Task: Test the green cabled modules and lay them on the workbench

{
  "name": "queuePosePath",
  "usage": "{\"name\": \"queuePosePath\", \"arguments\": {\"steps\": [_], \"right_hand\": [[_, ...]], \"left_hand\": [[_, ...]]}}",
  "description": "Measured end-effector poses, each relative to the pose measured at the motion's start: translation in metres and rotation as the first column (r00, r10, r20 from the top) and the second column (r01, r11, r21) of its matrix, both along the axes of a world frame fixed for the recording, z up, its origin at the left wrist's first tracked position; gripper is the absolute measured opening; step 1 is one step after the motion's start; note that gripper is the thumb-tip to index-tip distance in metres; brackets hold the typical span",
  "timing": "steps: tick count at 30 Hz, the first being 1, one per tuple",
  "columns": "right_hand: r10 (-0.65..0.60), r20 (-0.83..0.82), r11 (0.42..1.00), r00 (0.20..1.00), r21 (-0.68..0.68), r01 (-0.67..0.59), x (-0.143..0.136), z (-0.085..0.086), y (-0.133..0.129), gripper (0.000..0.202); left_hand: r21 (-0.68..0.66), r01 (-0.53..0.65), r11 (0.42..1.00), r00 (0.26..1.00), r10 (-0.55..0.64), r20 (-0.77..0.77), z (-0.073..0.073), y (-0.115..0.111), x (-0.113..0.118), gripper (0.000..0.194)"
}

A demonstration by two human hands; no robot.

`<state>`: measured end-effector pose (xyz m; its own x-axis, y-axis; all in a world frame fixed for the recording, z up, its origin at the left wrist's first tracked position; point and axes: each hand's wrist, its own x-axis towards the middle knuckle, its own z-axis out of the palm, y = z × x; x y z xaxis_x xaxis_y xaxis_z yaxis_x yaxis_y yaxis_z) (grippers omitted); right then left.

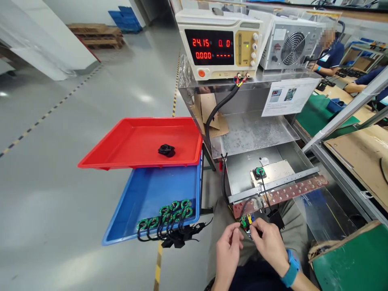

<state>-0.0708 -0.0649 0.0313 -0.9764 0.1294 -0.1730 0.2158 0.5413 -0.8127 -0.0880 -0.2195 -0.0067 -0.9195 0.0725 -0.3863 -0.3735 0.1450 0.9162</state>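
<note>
Left hand: my left hand [228, 241] is low and near, fingers curled narrow, thumb and forefinger tips meeting just beside the coloured connector [246, 221]; I cannot tell whether they pinch anything.
Right hand: my right hand [269, 239], with a blue wristband [291, 267], pinches a small black plug [256, 231] touching that connector.
Connector: green, yellow and red pieces, below the near end of the brown terminal strip [291, 192].
Test part: a green ring part [259, 172] sits on the metal plate [273, 171] in the steel bay, its black lead running near toward my hands.
Blue tray: left of me, the blue tray [145, 198] holds green ring parts [169, 212] with black cables at its near edge.
Red tray: the red tray [136, 139] above it holds one black part [166, 150].
Power supply: the power supply [220, 44], far on the shelf, reads 24.15.
</note>
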Motion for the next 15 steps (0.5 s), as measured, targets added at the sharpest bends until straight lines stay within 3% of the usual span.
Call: {"name": "queuePosePath", "arguments": {"steps": [3,6,11,15], "right_hand": [[0.017,0.025,0.998,1.0,0.052,-0.018,0.0,-0.004,0.0,0.026],[0.027,0.043,0.997,0.999,0.068,-0.03,-0.003,-0.006,0.002,0.026],[0.034,0.052,0.996,0.998,0.078,-0.038,-0.01,-0.008,0.006,0.026],[0.039,0.059,0.996,0.998,0.078,-0.043,-0.012,-0.007,0.008,0.026]], "left_hand": [[-0.217,0.126,0.968,0.978,-0.157,-0.134,0.002,0.0,0.002,0.046],[-0.4,0.166,0.902,0.937,-0.271,-0.222,0.004,0.003,0.003,0.042],[-0.607,0.168,0.776,0.836,-0.438,-0.329,0.002,0.008,0.0,0.037],[-0.687,0.112,0.718,0.784,-0.488,-0.382,0.003,0.009,-0.003,0.034]]}}
